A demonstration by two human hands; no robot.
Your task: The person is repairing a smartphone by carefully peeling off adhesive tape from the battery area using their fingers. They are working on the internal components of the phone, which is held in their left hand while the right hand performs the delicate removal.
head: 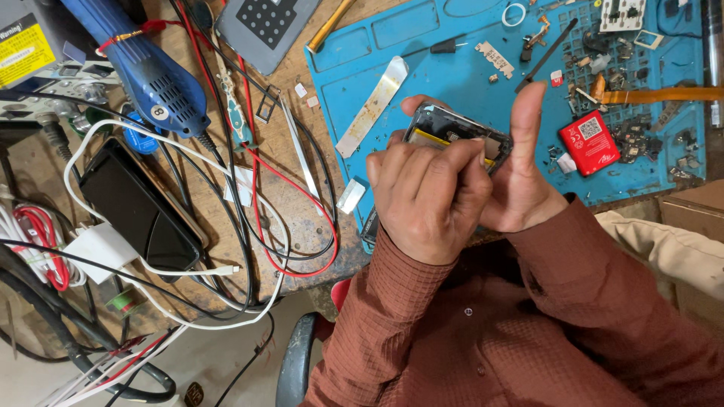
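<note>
An opened phone body, its back cover removed so that a yellow-edged internal part is exposed, is held above the near edge of the blue work mat. It is cradled from beneath and behind by the right hand, whose fingers are curled under the frame while the thumb is raised clear of it; this support appears to keep the open side facing upward. The left hand is closed over the near side of the frame, with the fingertips pressed down on its edge. Whether a small tool is pinched in that hand cannot be told, as the fingers hide the contact point.

On the mat, a flat metal pry strip is laid just left of the hands, within easy reach. A red square box is set to the right, next to a gridded tray area in which small parts are kept sorted. Further left, on the wooden bench, a blue hot-air tool, a black device, and red, white and black cables are found.
</note>
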